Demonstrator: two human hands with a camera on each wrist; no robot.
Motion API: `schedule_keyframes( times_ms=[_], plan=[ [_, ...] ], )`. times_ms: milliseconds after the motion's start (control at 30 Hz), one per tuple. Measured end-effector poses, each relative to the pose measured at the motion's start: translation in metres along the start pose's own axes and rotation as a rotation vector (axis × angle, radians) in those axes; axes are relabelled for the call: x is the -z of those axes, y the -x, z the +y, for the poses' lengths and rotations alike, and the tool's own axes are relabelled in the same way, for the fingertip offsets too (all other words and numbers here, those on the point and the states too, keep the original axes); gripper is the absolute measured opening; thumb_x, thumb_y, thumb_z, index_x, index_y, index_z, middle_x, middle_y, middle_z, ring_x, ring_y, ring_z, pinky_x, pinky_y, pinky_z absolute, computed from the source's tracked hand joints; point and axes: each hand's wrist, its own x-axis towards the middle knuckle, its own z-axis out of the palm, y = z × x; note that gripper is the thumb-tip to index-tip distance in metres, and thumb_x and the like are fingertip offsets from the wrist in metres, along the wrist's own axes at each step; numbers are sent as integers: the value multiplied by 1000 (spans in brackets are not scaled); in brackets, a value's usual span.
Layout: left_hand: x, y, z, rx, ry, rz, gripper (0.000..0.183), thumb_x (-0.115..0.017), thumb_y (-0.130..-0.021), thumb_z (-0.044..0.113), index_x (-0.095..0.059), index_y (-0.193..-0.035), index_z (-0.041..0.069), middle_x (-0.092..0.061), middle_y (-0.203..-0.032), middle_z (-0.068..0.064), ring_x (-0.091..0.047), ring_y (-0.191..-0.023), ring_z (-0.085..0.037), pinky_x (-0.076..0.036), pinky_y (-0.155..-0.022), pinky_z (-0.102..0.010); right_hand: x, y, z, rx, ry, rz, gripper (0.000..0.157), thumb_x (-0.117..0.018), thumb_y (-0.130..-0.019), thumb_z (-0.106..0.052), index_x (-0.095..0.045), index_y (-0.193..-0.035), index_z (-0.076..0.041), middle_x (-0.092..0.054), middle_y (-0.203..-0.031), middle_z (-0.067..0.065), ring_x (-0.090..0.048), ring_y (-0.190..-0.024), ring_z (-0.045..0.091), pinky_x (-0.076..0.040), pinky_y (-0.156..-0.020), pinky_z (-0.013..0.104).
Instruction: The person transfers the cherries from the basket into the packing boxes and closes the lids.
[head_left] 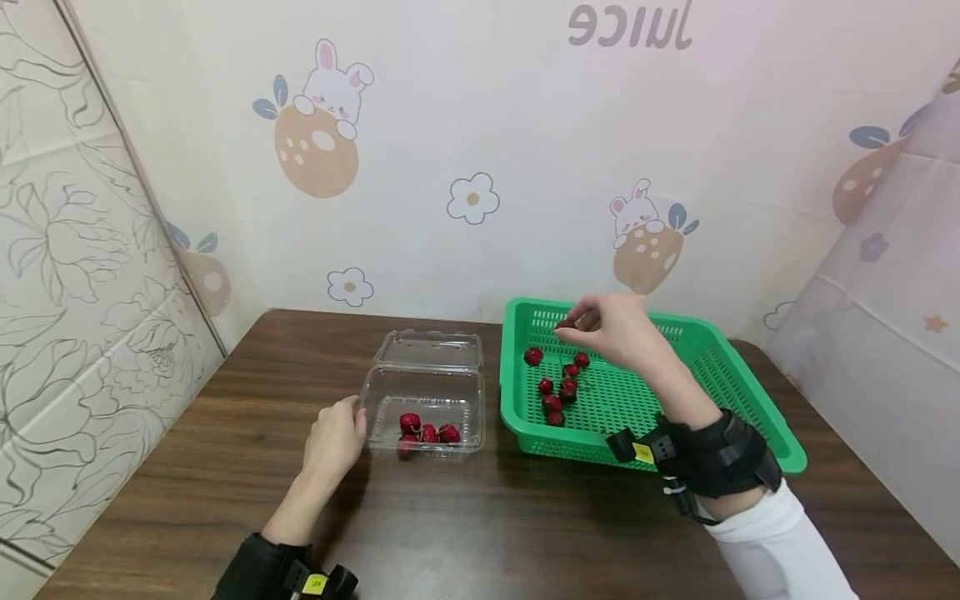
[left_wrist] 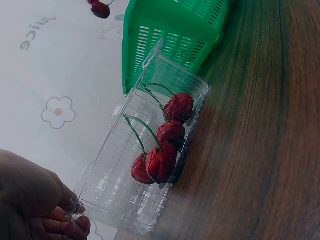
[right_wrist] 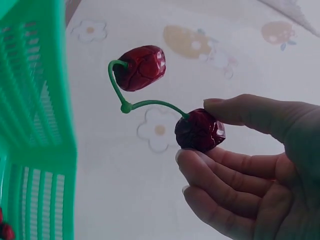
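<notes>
My right hand [head_left: 611, 329] is above the green basket [head_left: 750, 392]. Its thumb and fingers pinch one cherry [right_wrist: 201, 131] of a pair. A green stem [right_wrist: 126, 106] joins it to a second cherry [right_wrist: 141, 67], which hangs free of the fingers. Several dark red cherries [head_left: 567, 390] lie in the basket's left part. To the left stands a clear plastic clamshell box [head_left: 423, 379], its lid tipped back, with several cherries [left_wrist: 170, 132] along its near side. My left hand [head_left: 335, 437] grips the box's left rim between thumb and fingers.
Box and basket stand side by side on a dark wooden table [head_left: 480, 533], the basket close to its back edge. Behind it hangs a pale printed curtain [head_left: 472, 100]. Patterned panels [head_left: 75, 250] close off the left side.
</notes>
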Motion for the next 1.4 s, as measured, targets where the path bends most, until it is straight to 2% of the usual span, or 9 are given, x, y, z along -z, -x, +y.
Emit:
schedule_keyframes(
  times_ms=[133, 400, 833, 1067, 1233, 1400],
  plan=[
    [0, -1, 0, -2, 0, -3, 33, -47, -86, 7, -53, -113, -12, -59, -97, -28, -52, -55, -24, -41, -43, -38, -9, -3, -12, -13, -42, 8, 24, -65, -80, -24, -62, -90, -2, -63, -76, 7, -58, -70, 20, -46, -64, 35],
    [-1, -1, -1, -5, 1, 12, 32, -48, -86, 6, -54, -112, -10, -60, -98, -26, -59, -67, -34, -44, -48, -45, -30, -11, -38, -9, -96, 24, 24, -67, -79, -25, -62, -90, -4, -62, -75, 6, -57, -70, 18, -46, -63, 33],
    [0, -1, -1, -5, -4, 9, 32, -48, -86, 6, -54, -112, -11, -59, -99, -27, -59, -67, -33, -45, -48, -44, -69, -25, -72, -13, -98, 11, 26, -69, -77, -23, -60, -90, -2, -59, -72, 4, -54, -67, 16, -44, -59, 27],
    [0, 0, 0, -7, -12, 15, 31, -48, -86, 6, -54, -112, -10, -59, -102, -27, -59, -77, -41, -45, -52, -47, -92, -29, -80, -21, -57, -9, 23, -67, -78, -21, -58, -89, -3, -56, -68, 2, -52, -62, 14, -43, -54, 24],
    [1, 0, 1, -2, -10, 15, 31, -48, -86, 6, -54, -112, -10, -59, -100, -26, -59, -73, -39, -45, -50, -47, -111, -31, -80, 1, -20, 11, 23, -68, -78, -21, -57, -87, -4, -54, -62, 1, -49, -55, 12, -39, -48, 23],
    [1, 1, 1, -5, -9, 14, 31, -49, -86, 6, -54, -112, -11, -60, -97, -26, -56, -60, -29, -43, -45, -42, -129, -32, -78, 8, 25, 17, 23, -68, -78, -21, -54, -85, -4, -54, -64, 3, -50, -52, 12, -39, -45, 22]
  ],
)
